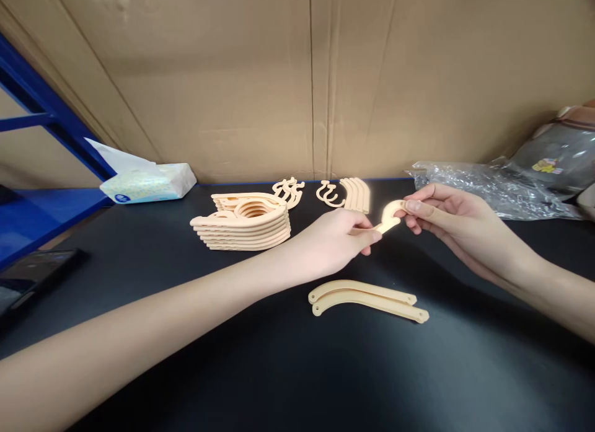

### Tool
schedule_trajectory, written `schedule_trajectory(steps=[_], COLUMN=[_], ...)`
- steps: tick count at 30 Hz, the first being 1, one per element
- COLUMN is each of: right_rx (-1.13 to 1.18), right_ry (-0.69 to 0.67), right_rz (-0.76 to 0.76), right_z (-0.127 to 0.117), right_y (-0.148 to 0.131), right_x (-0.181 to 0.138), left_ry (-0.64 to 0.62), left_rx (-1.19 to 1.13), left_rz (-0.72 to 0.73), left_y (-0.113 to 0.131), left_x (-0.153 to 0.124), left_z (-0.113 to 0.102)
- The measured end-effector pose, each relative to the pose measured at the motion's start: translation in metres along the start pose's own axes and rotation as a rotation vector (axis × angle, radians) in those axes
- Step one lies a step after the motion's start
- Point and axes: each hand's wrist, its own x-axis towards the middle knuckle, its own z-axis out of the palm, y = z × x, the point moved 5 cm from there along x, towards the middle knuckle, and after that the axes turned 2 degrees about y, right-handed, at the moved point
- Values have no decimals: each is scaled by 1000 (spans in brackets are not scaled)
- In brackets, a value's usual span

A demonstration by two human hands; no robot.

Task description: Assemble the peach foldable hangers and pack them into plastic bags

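Between my hands is a cream plastic hanger hook (pixel 390 216), curved at the top. My left hand (pixel 341 238) pinches its lower end, and my right hand (pixel 453 216) grips the curved end with thumb and fingers. Below them, two curved hanger arms (pixel 369 297) lie side by side on the black table. Farther back sits a stack of folded cream hangers (pixel 242 227). Behind it are several loose hooks (pixel 288 190), and to their right more hooks (pixel 329 194) beside several hanger arms (pixel 357 195).
A tissue pack (pixel 149 183) stands at the back left, near a blue metal frame (pixel 56 128). A dark phone (pixel 37 280) lies at the left edge. Crumpled clear plastic (pixel 493 187) and a transparent bag (pixel 558 150) are at the back right. Cardboard (pixel 232 79) rises behind.
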Motion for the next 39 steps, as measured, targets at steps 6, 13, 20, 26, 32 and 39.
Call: schedule_trajectory(steps=[6,13,20,26,32,39], right_rx=[-95,-283,-528,-847,-1016,-1047], right_ry=[-69,-151,-170,-156,-86,-92], right_rz=[-24,-118,-270,-484,-648,-766], right_z=[7,14,18,26,27,28], right_y=[-4,-6,-6,-14,-18,-25], right_x=[-4,-8,-12,-22,-30,-34], left_ry=[59,154,202,211,215,170], left_rx=[-14,83,80,54,12,-197], left_rz=[5,79,92,108,83,-41], left_y=[-9,-23,-30,-32,-30,-33], left_x=[-13,-20,-28,-33,-33,-31], left_z=[-6,-12,-10,-7,-6,-2])
